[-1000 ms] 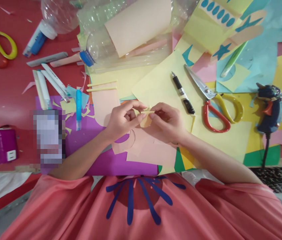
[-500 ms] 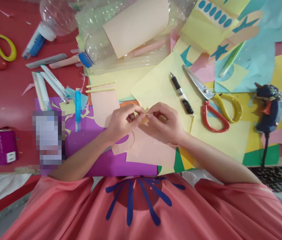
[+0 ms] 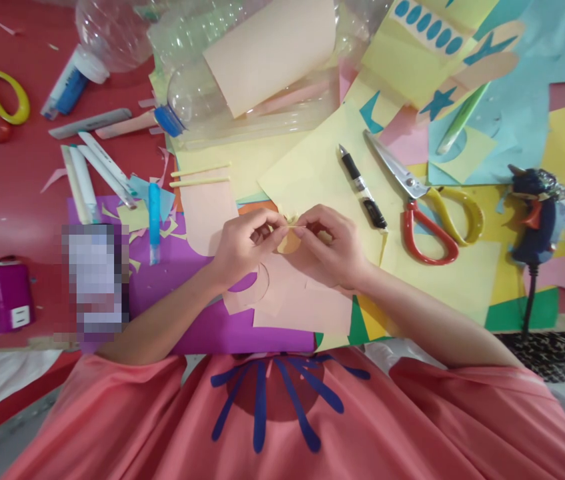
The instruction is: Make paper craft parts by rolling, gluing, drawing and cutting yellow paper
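Note:
A thin, pale yellow paper strip [image 3: 293, 227] is stretched between my two hands at the middle of the view. My left hand [image 3: 249, 243] pinches one end of it between thumb and fingertips. The other end is pinched by my right hand [image 3: 333, 245]. Below the hands lies pink paper [image 3: 302, 307] with a round cut in it. Two narrow yellow rolled strips [image 3: 201, 181] rest on pink paper to the left. A black pen [image 3: 362, 187] and scissors with red and yellow handles [image 3: 415, 190] lie to the right.
Clear plastic bottles [image 3: 197, 100] and a pink sheet [image 3: 272, 53] lie at the back. Markers [image 3: 107, 163], a blue pen [image 3: 155, 223] and a phone-like blurred object [image 3: 95, 280] are at the left. A dark blue glue gun [image 3: 537, 213] is at the right.
My hands keep their pinch and have barely moved. The paper strip between them looks slightly shifted, and the whole view has moved a little.

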A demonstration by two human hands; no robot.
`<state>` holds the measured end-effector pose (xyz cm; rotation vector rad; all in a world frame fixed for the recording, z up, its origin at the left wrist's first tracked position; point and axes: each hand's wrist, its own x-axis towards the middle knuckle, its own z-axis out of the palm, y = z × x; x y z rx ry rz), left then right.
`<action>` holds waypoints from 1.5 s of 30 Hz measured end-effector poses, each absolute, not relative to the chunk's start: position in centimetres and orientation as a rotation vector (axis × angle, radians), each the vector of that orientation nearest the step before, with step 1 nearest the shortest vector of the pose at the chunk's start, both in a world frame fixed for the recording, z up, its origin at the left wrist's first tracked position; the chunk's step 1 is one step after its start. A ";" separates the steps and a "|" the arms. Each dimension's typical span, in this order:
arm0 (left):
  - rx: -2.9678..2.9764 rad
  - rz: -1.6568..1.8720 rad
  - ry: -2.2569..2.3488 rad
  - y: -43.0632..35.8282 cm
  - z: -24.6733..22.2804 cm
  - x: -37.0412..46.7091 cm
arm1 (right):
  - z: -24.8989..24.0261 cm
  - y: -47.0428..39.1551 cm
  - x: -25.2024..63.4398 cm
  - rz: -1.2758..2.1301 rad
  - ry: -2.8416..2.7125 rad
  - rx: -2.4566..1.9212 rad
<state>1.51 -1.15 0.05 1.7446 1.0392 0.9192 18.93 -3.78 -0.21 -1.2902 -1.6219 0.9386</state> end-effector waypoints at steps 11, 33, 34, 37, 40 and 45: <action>1.668 0.867 1.088 -1.1 0.1 1.4 | -0.5 -3.6 18.9 1.037 -1.478 -1.253; 1.919 1.085 1.028 -1.3 0.0 1.5 | -0.3 -3.7 19.1 0.911 -1.564 -1.225; 1.910 1.077 1.037 -1.3 0.0 1.5 | -0.3 -3.7 19.1 0.920 -1.560 -1.220; 1.892 1.055 1.052 -1.2 0.0 1.4 | -0.3 -3.7 19.1 0.951 -1.545 -1.212; 1.887 1.045 1.046 -1.1 0.0 1.3 | -0.3 -3.7 19.2 0.977 -1.520 -1.223; 1.886 1.028 1.047 -1.0 0.3 1.4 | -0.3 -3.6 19.3 1.023 -1.476 -1.213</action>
